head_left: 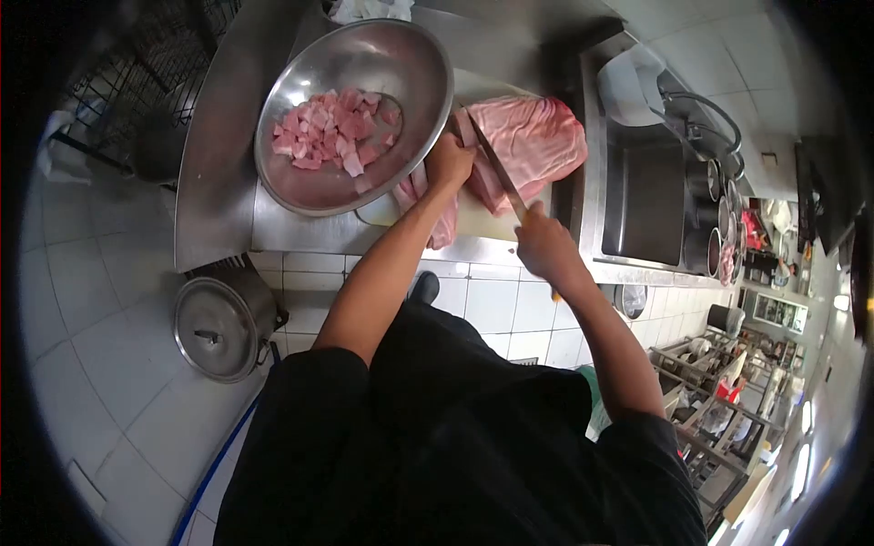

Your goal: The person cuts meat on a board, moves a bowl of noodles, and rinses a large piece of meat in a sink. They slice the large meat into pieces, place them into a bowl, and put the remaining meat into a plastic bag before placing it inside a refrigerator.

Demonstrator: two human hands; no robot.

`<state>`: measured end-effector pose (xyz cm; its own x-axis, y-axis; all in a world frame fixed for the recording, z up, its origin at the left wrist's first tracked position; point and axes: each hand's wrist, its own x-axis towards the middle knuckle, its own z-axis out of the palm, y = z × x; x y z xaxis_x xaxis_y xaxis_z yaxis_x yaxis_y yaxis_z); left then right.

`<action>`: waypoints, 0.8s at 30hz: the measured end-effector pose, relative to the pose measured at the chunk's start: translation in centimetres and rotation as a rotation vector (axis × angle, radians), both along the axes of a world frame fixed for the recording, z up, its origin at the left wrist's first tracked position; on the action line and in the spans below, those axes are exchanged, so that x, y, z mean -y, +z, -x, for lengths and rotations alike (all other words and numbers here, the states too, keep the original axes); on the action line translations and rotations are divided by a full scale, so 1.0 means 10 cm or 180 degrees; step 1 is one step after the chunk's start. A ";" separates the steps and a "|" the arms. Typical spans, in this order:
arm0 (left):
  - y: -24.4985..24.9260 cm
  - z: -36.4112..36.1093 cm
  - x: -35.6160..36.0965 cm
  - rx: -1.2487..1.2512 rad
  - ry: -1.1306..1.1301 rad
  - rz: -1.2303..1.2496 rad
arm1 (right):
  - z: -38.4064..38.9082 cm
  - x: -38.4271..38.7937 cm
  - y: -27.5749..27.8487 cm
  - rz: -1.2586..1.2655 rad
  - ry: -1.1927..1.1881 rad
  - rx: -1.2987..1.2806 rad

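A large slab of raw pink meat (533,136) lies on a pale cutting board (487,225) on the steel counter. My right hand (546,244) is closed round the handle of a long knife (499,168). The blade lies along the slab's left part, with a strip on its near side. With fingers bent, my left hand (449,162) grips the meat's left edge beside the blade; the fingertips are partly hidden. Below that hand, a cut strip of meat (443,225) sits at the board's front. Left of it, a wide steel bowl (421,82) holds several pink meat cubes (332,127).
To the right is a steel sink (642,196) with a curved faucet (728,127) and a white container (630,86). Several steel pots (706,250) stand beyond it. On the tiled floor at left are a lidded pot (217,328) and a blue hose (214,469).
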<state>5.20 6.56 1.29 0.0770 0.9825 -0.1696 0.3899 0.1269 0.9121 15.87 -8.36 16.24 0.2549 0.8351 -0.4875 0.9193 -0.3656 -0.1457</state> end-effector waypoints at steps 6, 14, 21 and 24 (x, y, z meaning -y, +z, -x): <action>-0.27 -0.12 -0.11 -0.0474 -0.0005 -0.0382 | -0.20 -0.17 -0.49 -0.0301 0.0452 0.0023; -0.01 -0.05 0.00 -0.0253 0.0000 -0.0030 | -0.03 0.07 -0.09 0.0003 0.0120 0.0040; -0.10 -0.06 -0.12 -0.0605 -0.0233 -0.0249 | -0.24 -0.29 -0.91 -0.0470 0.0373 -0.0114; -0.15 -0.06 -0.10 -0.0698 -0.0177 -0.0312 | -0.26 -0.31 -0.85 -0.0594 0.0270 -0.0030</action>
<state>5.82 7.54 -0.20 0.1031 0.9904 -0.0923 0.5838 0.0149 0.8117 18.51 -5.30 7.73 0.1759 0.9295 -0.3241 0.9439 -0.2527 -0.2124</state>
